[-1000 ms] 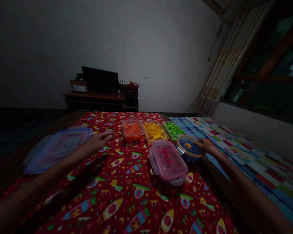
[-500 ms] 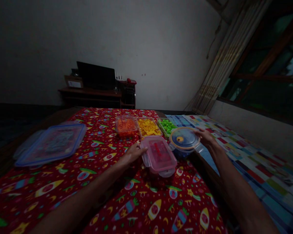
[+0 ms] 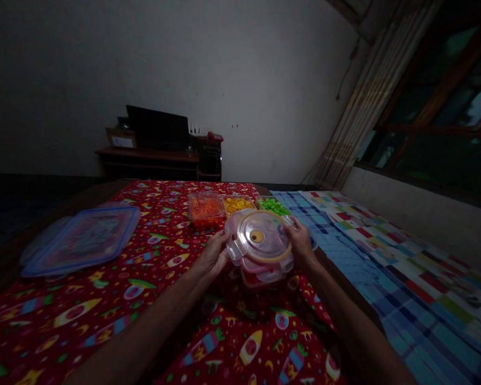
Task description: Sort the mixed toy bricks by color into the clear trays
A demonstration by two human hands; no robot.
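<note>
From where I stand, at the person's left side there lie some flat rectangular lids of clear plastic, the top one with a blue rim, on a red cloth printed with rockets. Farther back, against the wall, a black flat monitor stands on a brown wooden desk. Next on the cloth comes a clear plastic box of orange pieces. In front of it and a little to the right is the left hand, its fingers narrow at the near left edges of two things; I cannot tell which of them it grips. Behind is a clear plastic box of yellow pieces. In the middle, a pink-lidded rectangular plastic container is under a round transparent lid with a yellow-orange rim, which is tilted. Then there is a clear plastic box of green pieces, just behind. The right hand is closed on the right edge of the round lid. Beside this hand, a bluish container is mostly hidden
</note>
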